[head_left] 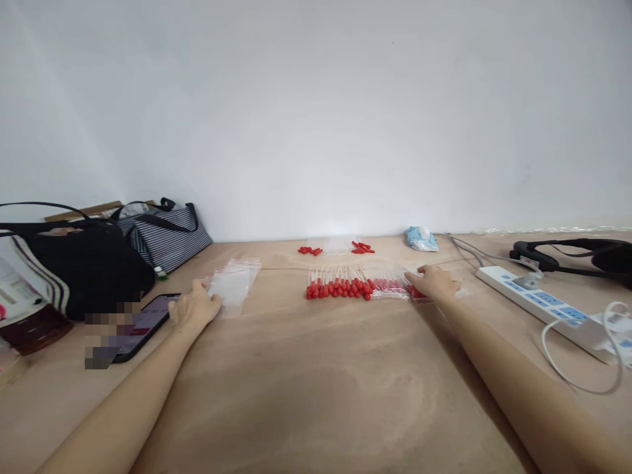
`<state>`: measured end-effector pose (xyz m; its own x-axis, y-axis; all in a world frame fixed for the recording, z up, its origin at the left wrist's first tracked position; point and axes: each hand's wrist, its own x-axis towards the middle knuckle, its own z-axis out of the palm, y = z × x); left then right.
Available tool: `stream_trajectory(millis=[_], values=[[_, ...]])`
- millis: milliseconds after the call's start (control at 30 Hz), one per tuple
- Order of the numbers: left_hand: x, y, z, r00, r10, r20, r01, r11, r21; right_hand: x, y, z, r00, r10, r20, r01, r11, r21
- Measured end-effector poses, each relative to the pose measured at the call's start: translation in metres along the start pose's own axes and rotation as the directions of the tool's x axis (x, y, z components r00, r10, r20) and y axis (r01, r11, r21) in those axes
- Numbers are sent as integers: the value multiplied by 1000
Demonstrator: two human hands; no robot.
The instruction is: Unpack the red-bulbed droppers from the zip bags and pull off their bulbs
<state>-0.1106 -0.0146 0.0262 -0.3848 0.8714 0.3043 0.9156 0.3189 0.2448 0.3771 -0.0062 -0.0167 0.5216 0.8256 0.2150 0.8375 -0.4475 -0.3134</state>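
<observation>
My left hand [196, 307] rests at the left edge of a stack of clear plastic bags [231, 286], fingers apart and slightly bent, none plainly gripping a bag. At the right, my right hand [434, 283] lies over a clear bag of red-tipped sticks [419, 293], with its fingers apart; the hand hides part of this bag. Directly left of it, another clear bag [391, 287] holds red-tipped sticks. Beside that bag, loose red-tipped sticks [340, 287] form a row, pale ends pointing to the wall.
Nearer the wall, more red-tipped sticks [310, 251] lie by a clear sheet [336, 245]. A phone [148, 326], a black bag [89, 270] and a striped bag [170, 237] are on the left. A blue-and-white packet [421, 239], power strip [538, 306] and black headset [573, 257] are on the right.
</observation>
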Motion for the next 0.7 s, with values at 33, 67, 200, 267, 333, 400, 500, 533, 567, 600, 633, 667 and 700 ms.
stream_trajectory(millis=[33,67,200,267,333,400,500,533,567,600,633,667,700], values=[[-3,2,0,998,36,-52,-31,996,81,0,0,1,1000,4,-2,-4,1000,-28],[-6,5,0,991,70,-117,-50,986,160,-1,-1,1,1000,13,-6,-13,998,-58],[-19,20,-1,911,235,-340,-146,953,266,-4,0,1,1000,31,-7,-31,994,-108],[-25,29,1,861,316,-398,-231,941,246,-4,3,-2,1000,25,-18,-26,994,-107],[-33,37,6,812,416,-411,-360,909,210,-5,3,-9,999,15,-28,-18,994,-111],[-43,47,11,760,523,-385,-511,848,141,-7,0,-17,995,-32,-90,22,994,-106],[-62,61,14,701,644,-307,-697,710,-100,-18,-14,-29,921,-189,-339,189,981,-34],[-70,66,14,690,675,-260,-723,652,-226,-25,-20,-32,863,-258,-434,289,957,6],[-78,70,13,685,702,-193,-713,593,-373,-34,-27,-35,791,-330,-515,409,911,45],[-86,75,12,681,725,-102,-655,541,-527,-45,-34,-37,699,-431,-571,564,823,71],[-94,79,11,677,736,6,-540,503,-675,-57,-41,-39,587,-526,-616,711,699,80],[-102,82,11,667,736,117,-379,471,-797,-70,-48,-40,461,-610,-645,826,560,62],[-109,85,10,647,729,222,-193,439,-877,-83,-54,-40,328,-689,-646,909,417,17]])
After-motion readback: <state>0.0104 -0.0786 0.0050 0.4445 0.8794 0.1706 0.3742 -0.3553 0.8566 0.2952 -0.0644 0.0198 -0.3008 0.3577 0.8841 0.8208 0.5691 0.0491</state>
